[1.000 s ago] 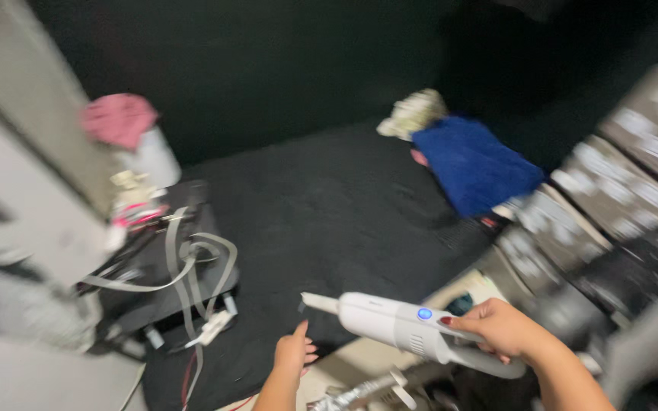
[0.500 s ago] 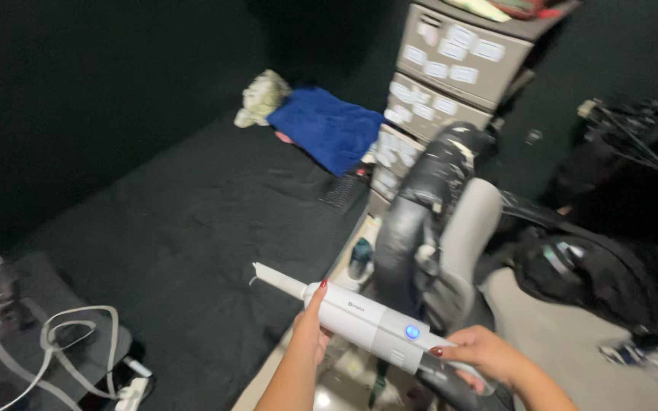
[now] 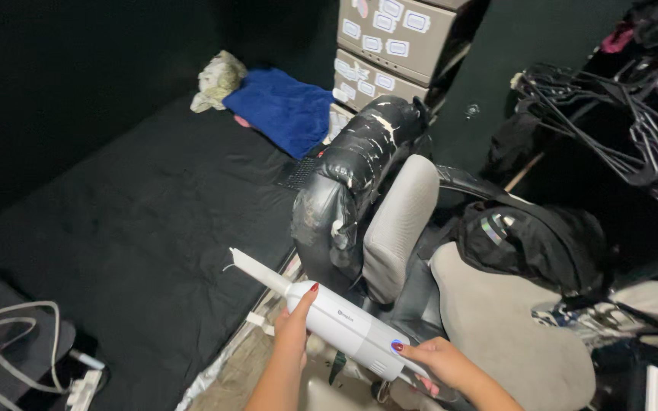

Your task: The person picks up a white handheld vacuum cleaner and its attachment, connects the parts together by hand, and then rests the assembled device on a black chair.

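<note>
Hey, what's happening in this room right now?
A person holds a white handheld vacuum in both hands: the right hand grips the handle end and the left hand steadies the body near the nozzle. Its narrow nozzle points toward a dark mattress. Just beyond stands a worn black office chair with a grey cushion, with a blue towel farther back.

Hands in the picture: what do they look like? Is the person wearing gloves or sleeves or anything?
No gloves and no sleeves show: both forearms are bare up to the picture's edge. The left hand and the right hand have long nails painted dark red, shiny on the left thumb and the right forefinger. I can see no rings, watch or bracelets on either wrist.
</note>
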